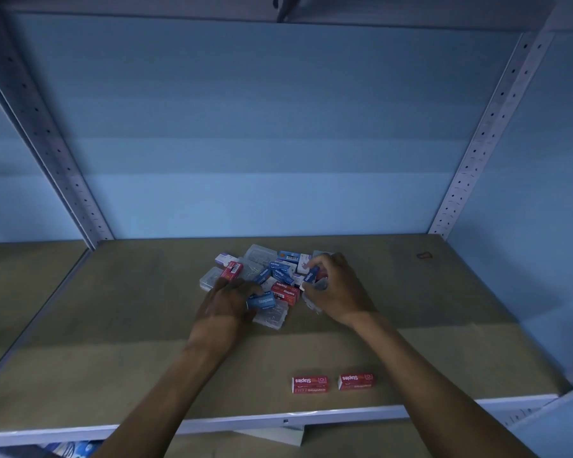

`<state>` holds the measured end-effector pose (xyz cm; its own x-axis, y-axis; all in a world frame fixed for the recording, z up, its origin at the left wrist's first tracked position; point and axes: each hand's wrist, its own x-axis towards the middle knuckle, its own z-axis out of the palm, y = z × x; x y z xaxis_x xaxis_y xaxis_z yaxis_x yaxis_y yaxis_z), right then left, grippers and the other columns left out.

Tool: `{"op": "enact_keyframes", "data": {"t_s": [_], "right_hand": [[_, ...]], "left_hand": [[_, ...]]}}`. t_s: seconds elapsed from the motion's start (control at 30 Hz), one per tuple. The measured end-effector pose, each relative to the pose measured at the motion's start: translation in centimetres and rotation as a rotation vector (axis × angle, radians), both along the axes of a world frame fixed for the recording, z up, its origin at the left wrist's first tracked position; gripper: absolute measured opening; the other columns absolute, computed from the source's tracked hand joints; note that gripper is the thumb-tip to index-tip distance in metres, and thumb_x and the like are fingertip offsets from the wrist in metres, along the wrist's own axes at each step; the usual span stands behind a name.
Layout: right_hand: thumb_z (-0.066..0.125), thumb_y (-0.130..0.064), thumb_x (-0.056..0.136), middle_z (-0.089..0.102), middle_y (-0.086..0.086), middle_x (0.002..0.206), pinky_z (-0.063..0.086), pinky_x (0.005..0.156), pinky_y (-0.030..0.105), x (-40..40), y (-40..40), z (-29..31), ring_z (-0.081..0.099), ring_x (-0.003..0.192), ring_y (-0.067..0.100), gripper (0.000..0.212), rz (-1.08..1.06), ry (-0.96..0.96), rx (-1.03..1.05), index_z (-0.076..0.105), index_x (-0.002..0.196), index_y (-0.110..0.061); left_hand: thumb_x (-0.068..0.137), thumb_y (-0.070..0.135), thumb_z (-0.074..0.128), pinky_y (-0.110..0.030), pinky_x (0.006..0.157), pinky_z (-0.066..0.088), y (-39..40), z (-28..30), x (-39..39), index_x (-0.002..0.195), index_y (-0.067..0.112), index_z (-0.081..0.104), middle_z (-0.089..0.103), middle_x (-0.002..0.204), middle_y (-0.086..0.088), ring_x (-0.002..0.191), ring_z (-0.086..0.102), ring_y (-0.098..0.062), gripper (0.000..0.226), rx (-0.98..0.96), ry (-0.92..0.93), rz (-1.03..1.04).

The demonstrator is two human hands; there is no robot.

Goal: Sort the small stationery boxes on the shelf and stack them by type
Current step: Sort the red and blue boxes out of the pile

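Note:
A mixed pile of small boxes (272, 272) lies mid-shelf: blue staples boxes, red staples boxes, white boxes and clear plastic cases of clips. My left hand (224, 305) rests at the pile's near left edge, its fingers closed on a blue staples box (262, 301). My right hand (336, 285) is at the pile's right side, pinching another blue staples box (311, 276) between thumb and fingers. Two red staples boxes (310, 385) (356, 381) sit side by side near the front edge, apart from the pile.
The brown shelf board (113, 325) has a white metal front rail (344, 413). Perforated uprights (47, 127) (487, 127) frame a blue back wall. A small dark loop (424, 255) lies at the back right.

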<state>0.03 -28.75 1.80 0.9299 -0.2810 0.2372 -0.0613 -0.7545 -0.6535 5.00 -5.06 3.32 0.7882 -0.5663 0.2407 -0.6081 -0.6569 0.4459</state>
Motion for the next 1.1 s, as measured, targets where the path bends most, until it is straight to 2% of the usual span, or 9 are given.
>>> {"op": "enact_keyframes", "data": {"t_s": [0.1, 0.23, 0.3, 0.43, 0.6, 0.73, 0.87, 1.0, 1.1], "right_hand": [[0.078, -0.026, 0.082, 0.049, -0.008, 0.116, 0.054, 0.083, 0.025, -0.7, -0.2, 0.9, 0.061, 0.096, 0.009, 0.052, 0.058, 0.053, 0.096, 0.059, 0.13, -0.024], [0.081, -0.017, 0.081, 0.051, -0.006, 0.114, 0.056, 0.082, 0.026, -2.1, -0.8, 1.9, 0.064, 0.088, 0.007, 0.056, 0.215, 0.147, 0.12, 0.06, 0.133, -0.021], [0.082, -0.013, 0.081, 0.052, -0.005, 0.116, 0.055, 0.085, 0.023, -3.0, -1.0, 2.4, 0.062, 0.094, 0.003, 0.056, 0.292, 0.227, 0.121, 0.062, 0.131, -0.024], [0.081, -0.007, 0.081, 0.057, -0.006, 0.12, 0.057, 0.09, 0.026, -4.6, -1.3, 2.8, 0.065, 0.098, 0.004, 0.055, 0.4, 0.372, 0.177, 0.065, 0.125, -0.035], [0.066, 0.006, 0.087, 0.061, -0.008, 0.12, 0.059, 0.089, 0.035, -5.6, -1.8, 2.9, 0.066, 0.099, 0.011, 0.061, 0.501, 0.53, 0.114, 0.064, 0.128, -0.039], [0.051, 0.016, 0.081, 0.064, -0.007, 0.12, 0.058, 0.088, 0.041, -5.7, -1.6, 2.6, 0.065, 0.098, 0.01, 0.074, 0.529, 0.568, 0.014, 0.066, 0.123, -0.044], [0.047, 0.015, 0.079, 0.065, -0.012, 0.118, 0.058, 0.088, 0.035, -5.9, -1.1, 2.5, 0.063, 0.098, 0.004, 0.08, 0.545, 0.579, -0.042, 0.065, 0.12, -0.051], [0.049, 0.012, 0.08, 0.065, -0.013, 0.12, 0.057, 0.089, 0.03, -6.4, -1.0, 2.9, 0.064, 0.102, 0.006, 0.079, 0.555, 0.585, -0.032, 0.063, 0.126, -0.051], [0.065, -0.008, 0.09, 0.065, -0.014, 0.112, 0.057, 0.085, 0.025, -6.7, -1.1, 2.9, 0.065, 0.097, 0.006, 0.051, 0.482, 0.54, 0.002, 0.065, 0.126, -0.043]], "left_hand": [[0.07, 0.005, 0.076, -0.032, 0.1, 0.046, -0.1, 0.1, -0.2, 0.114, 0.021, 0.069, 0.064, 0.124, -0.002, 0.114, 0.058, -0.025, 0.048, -0.099, 0.022, -0.039], [0.069, 0.002, 0.073, 0.001, 0.082, 0.031, 0.0, -0.4, -1.0, 0.103, 0.02, 0.071, 0.066, 0.113, 0.0, 0.098, 0.06, -0.015, 0.039, -0.101, 0.022, -0.021], [0.069, 0.002, 0.072, -0.002, 0.076, 0.033, 0.2, -0.6, -1.4, 0.098, 0.022, 0.071, 0.065, 0.107, 0.001, 0.091, 0.058, -0.011, 0.035, -0.11, 0.022, -0.03], [0.058, 0.001, 0.081, -0.01, 0.073, 0.035, 0.4, -1.1, -2.4, 0.091, 0.019, 0.069, 0.067, 0.097, -0.004, 0.086, 0.062, -0.018, 0.039, -0.094, -0.045, -0.092], [0.068, 0.009, 0.076, -0.017, 0.076, 0.045, 0.7, -1.3, -4.1, 0.095, 0.027, 0.065, 0.067, 0.1, 0.007, 0.09, 0.06, -0.009, 0.034, -0.103, 0.055, -0.125], [0.072, 0.011, 0.074, -0.024, 0.075, 0.049, 0.9, -1.9, -4.8, 0.091, 0.031, 0.063, 0.064, 0.094, 0.013, 0.086, 0.056, -0.004, 0.029, -0.084, 0.1, -0.192], [0.078, 0.012, 0.072, -0.011, 0.068, 0.042, 1.1, -2.5, -5.0, 0.089, 0.03, 0.065, 0.063, 0.09, 0.017, 0.083, 0.055, -0.001, 0.023, -0.092, 0.122, -0.251], [0.073, 0.013, 0.075, -0.01, 0.071, 0.043, 1.2, -2.6, -4.9, 0.09, 0.031, 0.064, 0.063, 0.091, 0.019, 0.085, 0.057, 0.0, 0.027, -0.089, 0.154, -0.239], [0.071, 0.019, 0.079, -0.015, 0.077, 0.048, 1.4, -2.9, -4.6, 0.095, 0.033, 0.064, 0.064, 0.095, 0.02, 0.088, 0.058, 0.001, 0.032, -0.081, 0.148, -0.216]]}}
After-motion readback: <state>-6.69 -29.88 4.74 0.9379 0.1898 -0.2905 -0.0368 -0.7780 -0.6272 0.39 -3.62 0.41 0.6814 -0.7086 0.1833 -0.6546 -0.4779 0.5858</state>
